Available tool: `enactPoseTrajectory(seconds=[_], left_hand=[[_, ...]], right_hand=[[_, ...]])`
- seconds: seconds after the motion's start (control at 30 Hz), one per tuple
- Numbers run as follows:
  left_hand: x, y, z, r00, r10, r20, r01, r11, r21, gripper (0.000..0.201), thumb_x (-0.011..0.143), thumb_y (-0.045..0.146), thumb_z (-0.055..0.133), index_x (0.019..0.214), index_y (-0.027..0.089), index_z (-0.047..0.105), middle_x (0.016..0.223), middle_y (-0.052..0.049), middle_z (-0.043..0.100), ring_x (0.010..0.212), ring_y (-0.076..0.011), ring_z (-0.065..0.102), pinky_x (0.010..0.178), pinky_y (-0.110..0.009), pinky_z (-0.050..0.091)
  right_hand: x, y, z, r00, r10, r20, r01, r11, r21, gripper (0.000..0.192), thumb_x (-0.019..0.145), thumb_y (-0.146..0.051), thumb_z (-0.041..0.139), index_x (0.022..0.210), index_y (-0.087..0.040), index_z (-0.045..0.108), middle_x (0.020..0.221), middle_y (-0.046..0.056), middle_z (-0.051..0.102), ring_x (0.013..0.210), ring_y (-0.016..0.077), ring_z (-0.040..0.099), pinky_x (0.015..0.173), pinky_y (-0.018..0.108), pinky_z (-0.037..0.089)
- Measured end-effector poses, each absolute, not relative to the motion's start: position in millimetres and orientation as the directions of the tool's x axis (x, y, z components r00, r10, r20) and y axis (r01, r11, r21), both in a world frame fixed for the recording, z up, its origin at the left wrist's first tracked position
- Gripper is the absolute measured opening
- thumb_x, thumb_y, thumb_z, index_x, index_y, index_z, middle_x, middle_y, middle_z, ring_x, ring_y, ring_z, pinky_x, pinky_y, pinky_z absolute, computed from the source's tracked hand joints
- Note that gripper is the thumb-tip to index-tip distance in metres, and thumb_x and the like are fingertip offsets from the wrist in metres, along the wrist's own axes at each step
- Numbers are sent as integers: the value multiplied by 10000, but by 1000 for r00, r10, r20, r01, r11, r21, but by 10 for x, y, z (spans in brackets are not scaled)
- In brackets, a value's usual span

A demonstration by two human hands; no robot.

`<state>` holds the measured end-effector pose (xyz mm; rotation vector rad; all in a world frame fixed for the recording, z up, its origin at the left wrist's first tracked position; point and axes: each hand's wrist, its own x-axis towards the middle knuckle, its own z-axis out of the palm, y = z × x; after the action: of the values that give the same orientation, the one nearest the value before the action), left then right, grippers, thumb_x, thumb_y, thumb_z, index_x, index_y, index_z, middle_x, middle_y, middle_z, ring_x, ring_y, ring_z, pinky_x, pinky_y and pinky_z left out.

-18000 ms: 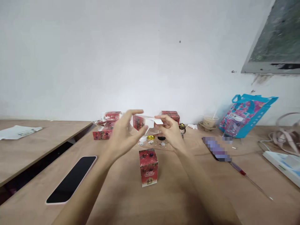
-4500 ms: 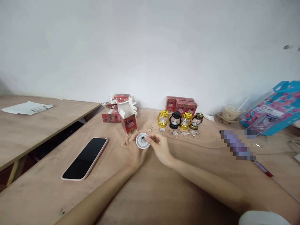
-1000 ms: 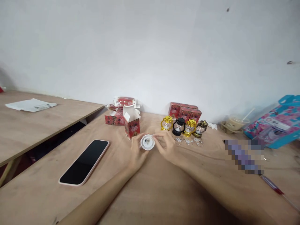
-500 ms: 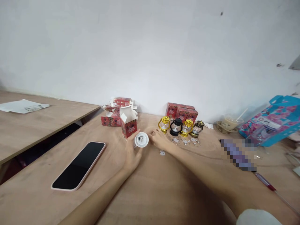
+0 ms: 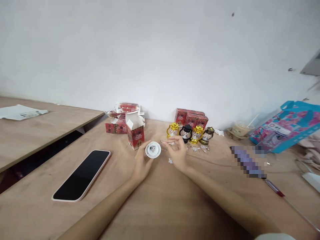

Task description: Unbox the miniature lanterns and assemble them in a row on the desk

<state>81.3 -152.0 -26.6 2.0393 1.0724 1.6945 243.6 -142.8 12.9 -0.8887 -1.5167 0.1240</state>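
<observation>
Left hand (image 5: 141, 163) gripped white base (image 5: 153, 149); right hand (image 5: 177, 154) pinched something tiny beside it, unclear what. Bare table (image 5: 160, 206) nearer than base; box (image 5: 135, 133) just behind.

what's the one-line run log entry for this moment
left hand: holds white lantern base-up | right hand: pinched beside it, contents unclear | behind: four lanterns, open red box

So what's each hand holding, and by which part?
Left hand holds the white round lamp base by its rim. Right hand pinches something too small to identify.
</observation>
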Motion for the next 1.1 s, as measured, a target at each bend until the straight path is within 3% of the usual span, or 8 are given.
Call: enactPoseTrajectory(seconds=[0.13, 0.2, 0.53, 0.77, 0.87, 1.1], left_hand=[[885, -1641, -200, 111, 618, 778, 373, -752, 544, 423, 810, 222, 602, 1212, 226, 469, 1168, -77, 603, 1095, -221, 578, 935, -392, 481], [923, -1701, -176, 119, 614, 780, 362, -759, 542, 432, 813, 207, 604, 1221, 237, 466, 1167, -71, 606, 1079, -208, 583, 917, -371, 488], [951, -1757, -160, 112, 613, 782, 389, -751, 534, 451, 805, 182, 596, 1232, 240, 465, 1148, -75, 610, 1040, -215, 587, 874, -379, 504], [960, -1788, -129, 127, 595, 794, 423, -756, 499, 414, 810, 165, 570, 1210, 224, 480, 1096, -86, 624, 977, -224, 597, 820, -376, 526], [954, -1779, -128, 127, 589, 798, 459, -748, 479, 383, 819, 198, 562, 1194, 215, 487, 1070, -84, 626, 961, -222, 598, 803, -376, 529], [941, -1758, -170, 152, 565, 811, 527, -741, 417, 372, 822, 176, 537, 1190, 210, 494, 1057, -67, 633, 963, -207, 574, 817, -354, 502]], right_hand=[[2460, -1734, 228, -107, 337, 935, 558, 799, -224, 99, 811, -162, 645, 877, -225, 608, 774, 10, 681, 789, 163, 621, 748, 331, 457], [2475, -1777, 271, -191, 265, 945, 588, 802, -106, 104, 814, -118, 627, 833, -218, 605, 707, -5, 670, 736, 154, 608, 717, 324, 441], [2535, -1788, 280, -365, 164, 917, 619, 779, 107, 126, 825, -72, 572, 871, -186, 603, 704, 3, 696, 735, 147, 617, 688, 294, 444], [2558, -1796, 235, -530, -6, 848, 657, 629, 415, 178, 832, -71, 554, 952, -170, 641, 845, 30, 748, 816, 166, 655, 783, 323, 480], [2563, -1844, 213, -585, 6, 811, 668, 571, 478, 206, 833, -88, 534, 997, -131, 651, 923, 65, 745, 869, 181, 656, 831, 331, 479], [2589, -1999, 101, -677, 148, 721, 667, 537, 516, 366, 873, -196, 435, 1192, -89, 579, 1124, 162, 677, 1061, 221, 607, 865, 345, 469]])
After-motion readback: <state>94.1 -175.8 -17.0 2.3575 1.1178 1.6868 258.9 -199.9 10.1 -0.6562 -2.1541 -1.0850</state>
